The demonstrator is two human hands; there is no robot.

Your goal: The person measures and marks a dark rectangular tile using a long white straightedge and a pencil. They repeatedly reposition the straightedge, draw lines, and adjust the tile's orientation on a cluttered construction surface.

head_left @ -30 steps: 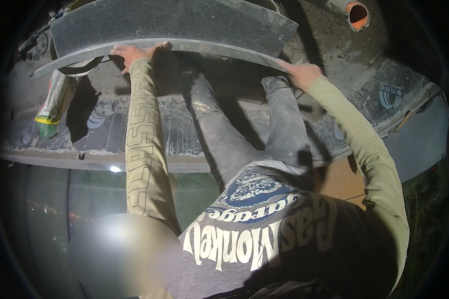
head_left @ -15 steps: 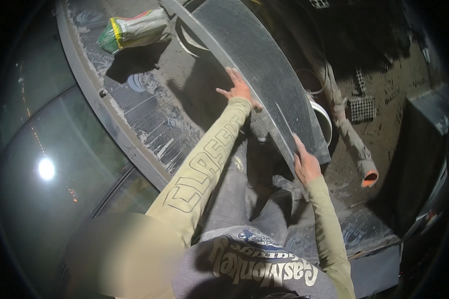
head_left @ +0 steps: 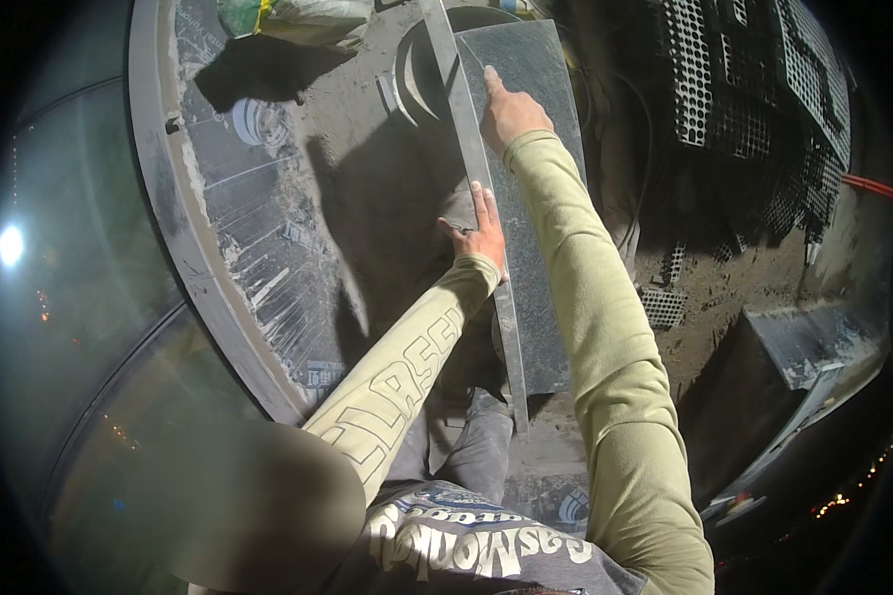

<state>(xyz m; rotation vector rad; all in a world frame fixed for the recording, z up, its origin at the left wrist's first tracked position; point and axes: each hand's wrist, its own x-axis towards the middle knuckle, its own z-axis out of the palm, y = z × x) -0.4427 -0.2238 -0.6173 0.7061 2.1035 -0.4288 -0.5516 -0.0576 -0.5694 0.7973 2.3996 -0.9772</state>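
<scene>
- Left hand (head_left: 480,238) was spread wide on the metal straightedge (head_left: 471,149), two fingers lying along it, thumb out past its left side; not wrapped around it.
- Right hand (head_left: 518,115) was over the upper part of the dark slab (head_left: 538,317), index finger extended just beside the straightedge; other fingers hidden from view, so couldn't tell if they held anything.
- Straightedge ran lengthwise along the slab's left side, its near end sticking out past the slab's near edge.
- Slab sat under the right forearm, which covered part of it.
- Round white rim (head_left: 417,89) showed left of the straightedge, near its far end.
- Green, yellow and white bag (head_left: 303,20) lay at upper left, well apart from both hands.
- Dark perforated panels (head_left: 690,74) were at upper right.
</scene>
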